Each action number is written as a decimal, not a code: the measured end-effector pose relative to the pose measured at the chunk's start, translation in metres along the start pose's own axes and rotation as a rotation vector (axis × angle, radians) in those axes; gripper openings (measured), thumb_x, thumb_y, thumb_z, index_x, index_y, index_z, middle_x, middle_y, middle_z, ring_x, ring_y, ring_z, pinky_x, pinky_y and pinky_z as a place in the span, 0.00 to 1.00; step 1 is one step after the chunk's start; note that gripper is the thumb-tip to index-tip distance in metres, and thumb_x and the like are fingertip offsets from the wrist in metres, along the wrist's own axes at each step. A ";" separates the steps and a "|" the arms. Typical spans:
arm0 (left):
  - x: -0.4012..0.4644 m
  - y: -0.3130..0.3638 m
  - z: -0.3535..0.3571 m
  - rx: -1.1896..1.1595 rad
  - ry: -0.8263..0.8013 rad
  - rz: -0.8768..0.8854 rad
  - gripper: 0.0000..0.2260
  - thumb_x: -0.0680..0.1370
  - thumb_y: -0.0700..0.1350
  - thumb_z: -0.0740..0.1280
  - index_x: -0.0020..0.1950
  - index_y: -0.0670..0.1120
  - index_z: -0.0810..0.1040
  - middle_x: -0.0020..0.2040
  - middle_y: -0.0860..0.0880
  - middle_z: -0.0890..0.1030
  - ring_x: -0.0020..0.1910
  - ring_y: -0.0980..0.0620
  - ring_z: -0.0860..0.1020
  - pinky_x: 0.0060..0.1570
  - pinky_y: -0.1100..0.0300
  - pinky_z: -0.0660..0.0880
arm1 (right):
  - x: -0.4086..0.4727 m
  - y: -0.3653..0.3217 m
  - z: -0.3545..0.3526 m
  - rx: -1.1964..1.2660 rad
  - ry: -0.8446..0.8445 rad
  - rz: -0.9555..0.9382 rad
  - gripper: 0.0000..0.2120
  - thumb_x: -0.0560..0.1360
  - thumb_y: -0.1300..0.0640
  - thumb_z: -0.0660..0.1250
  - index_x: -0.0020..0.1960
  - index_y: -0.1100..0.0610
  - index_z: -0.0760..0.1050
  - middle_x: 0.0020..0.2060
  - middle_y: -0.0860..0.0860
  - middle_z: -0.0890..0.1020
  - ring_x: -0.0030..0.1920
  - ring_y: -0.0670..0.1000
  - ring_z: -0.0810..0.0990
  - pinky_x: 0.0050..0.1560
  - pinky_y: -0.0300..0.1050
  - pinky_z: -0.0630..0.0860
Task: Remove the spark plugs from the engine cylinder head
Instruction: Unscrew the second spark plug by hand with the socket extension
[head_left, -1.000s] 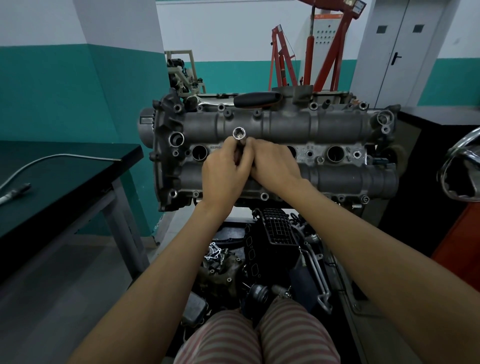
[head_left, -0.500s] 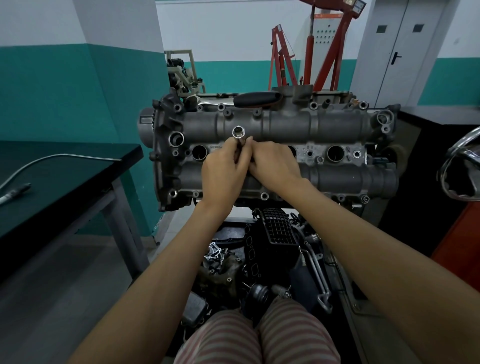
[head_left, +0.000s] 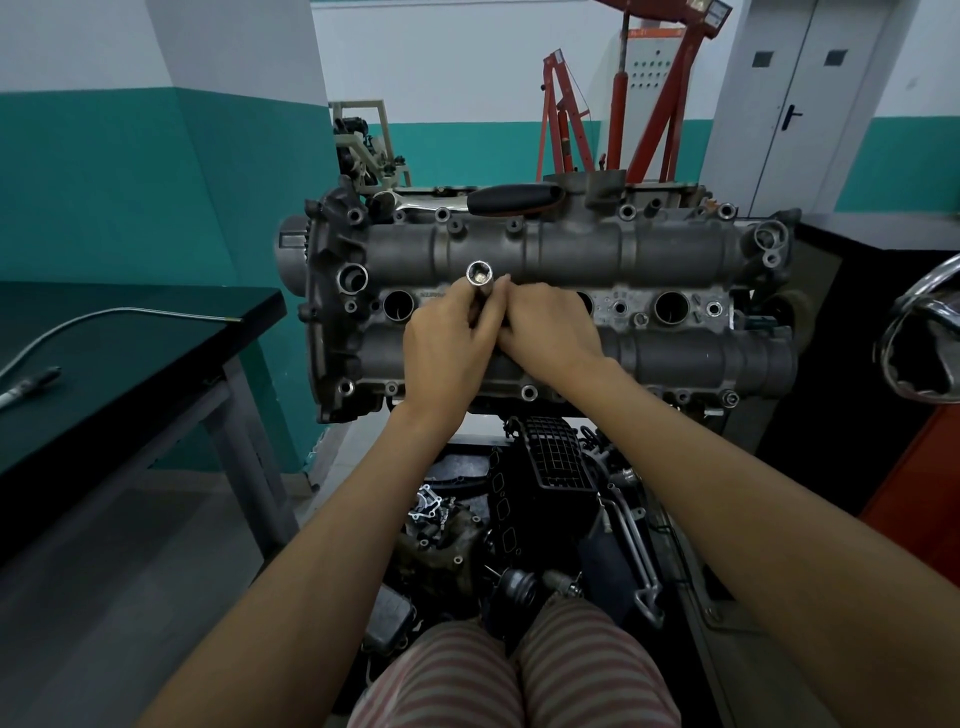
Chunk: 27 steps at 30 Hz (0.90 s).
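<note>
Cylinder head: the cylinder head (head_left: 649, 249) sits straight ahead of you, long axis left to right, plug wells facing you.
Socket: the socket (head_left: 480, 280) stands out of a well left of centre, open end toward you, tilted slightly up and left.
Left hand: your left hand (head_left: 447, 351) comes in from near-left, wrist straight, back of the hand facing you. Grip is closed round the socket shaft just below its open end, fingers curled over it.
Right hand: your right hand (head_left: 548, 335) comes in from near-right, forearm angled across the near edge of the head. Fingers (head_left: 511, 291) bunch leftward and meet the socket and your left hand. Grip looks pinched onto the shaft; the exact finger contact is hidden behind your left hand.
Arms: both forearms bare, extended, converging on the same well.
Open wells: one well (head_left: 399, 305) just left of your hands, another well (head_left: 671, 307) well to the right. Whether plugs are inside, cannot tell.
Ratchet: a ratchet (head_left: 511, 200) with a black handle lies along the far top edge of the head, apart from your hands.
Worktop: dark worktop (head_left: 130, 374) on the left, carrying a thin bent metal tube (head_left: 104, 319).
Below: loose engine parts (head_left: 550, 467) under the head, near your striped trousers (head_left: 514, 675).
Background: red engine hoist (head_left: 649, 104) far behind the head.
</note>
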<state>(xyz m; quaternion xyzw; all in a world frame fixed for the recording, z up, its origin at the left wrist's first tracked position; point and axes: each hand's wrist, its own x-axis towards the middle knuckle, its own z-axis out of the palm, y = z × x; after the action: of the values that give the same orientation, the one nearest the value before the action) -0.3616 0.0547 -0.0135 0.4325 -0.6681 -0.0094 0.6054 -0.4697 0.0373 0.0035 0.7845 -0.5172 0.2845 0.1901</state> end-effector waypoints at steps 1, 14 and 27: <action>0.000 0.001 0.000 0.000 0.001 0.001 0.15 0.79 0.50 0.64 0.38 0.40 0.76 0.24 0.48 0.72 0.25 0.50 0.71 0.30 0.53 0.69 | 0.000 0.000 0.000 -0.004 0.000 0.003 0.13 0.78 0.52 0.55 0.49 0.59 0.74 0.42 0.57 0.81 0.42 0.61 0.79 0.35 0.46 0.62; 0.000 -0.002 0.001 0.015 -0.002 -0.019 0.13 0.79 0.48 0.62 0.38 0.41 0.73 0.26 0.50 0.71 0.27 0.50 0.72 0.31 0.54 0.68 | 0.000 -0.001 0.001 0.037 0.017 -0.012 0.12 0.77 0.50 0.56 0.52 0.57 0.71 0.45 0.55 0.81 0.44 0.59 0.79 0.35 0.45 0.60; 0.000 0.000 0.000 -0.010 -0.003 -0.007 0.16 0.79 0.48 0.63 0.36 0.40 0.74 0.24 0.48 0.72 0.25 0.51 0.71 0.29 0.54 0.68 | 0.000 0.000 0.002 -0.013 0.006 -0.030 0.13 0.78 0.52 0.54 0.52 0.58 0.74 0.44 0.55 0.81 0.43 0.59 0.79 0.35 0.45 0.62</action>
<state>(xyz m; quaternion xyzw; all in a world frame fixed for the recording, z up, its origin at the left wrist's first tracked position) -0.3617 0.0542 -0.0136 0.4317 -0.6673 -0.0156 0.6067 -0.4692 0.0362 0.0020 0.7899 -0.5067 0.2808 0.2011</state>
